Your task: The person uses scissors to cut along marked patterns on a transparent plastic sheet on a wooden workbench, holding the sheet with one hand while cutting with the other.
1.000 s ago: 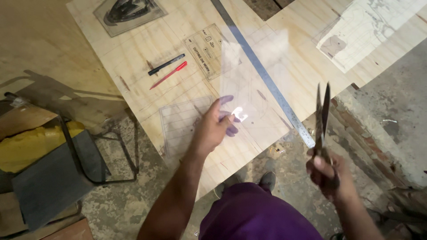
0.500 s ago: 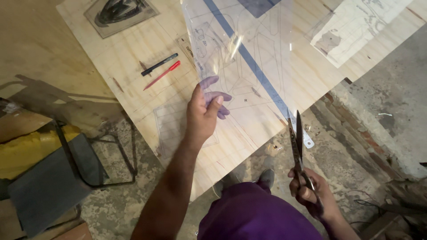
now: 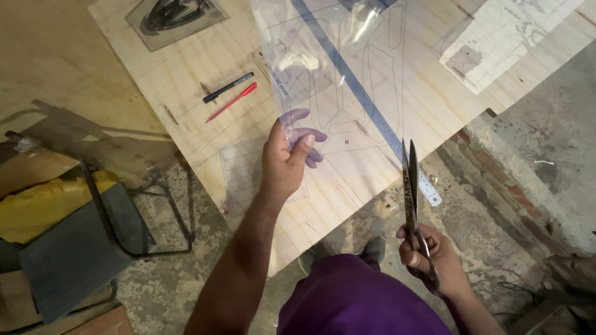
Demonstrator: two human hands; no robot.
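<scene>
The left hand has a closed grip on the lower left edge of a clear plastic sheet, thumb on the near face and fingers showing through from behind. The sheet is lifted off the bench and fills the upper centre of the frame; template outlines are drawn on it.

The right hand, at lower right, has a closed grip on the handles of a pair of scissors. The blades point toward the top of the frame and are nearly together. The tips sit just beside the sheet's lower right edge; whether they touch it cannot be told.

To cut well here, judging from this layout: keep the sheet taut and flat with the left hand, hold close to the cut line so the plastic does not flex, open the blades fully before entering the edge, and keep the left fingers out of the blade path.

Further out, a long ruler runs diagonally across the bench beneath the sheet. A black pen and a red pen lie side by side at centre left. A paper pattern lies at upper right. A dark metal-framed chair stands on the floor at lower left.
</scene>
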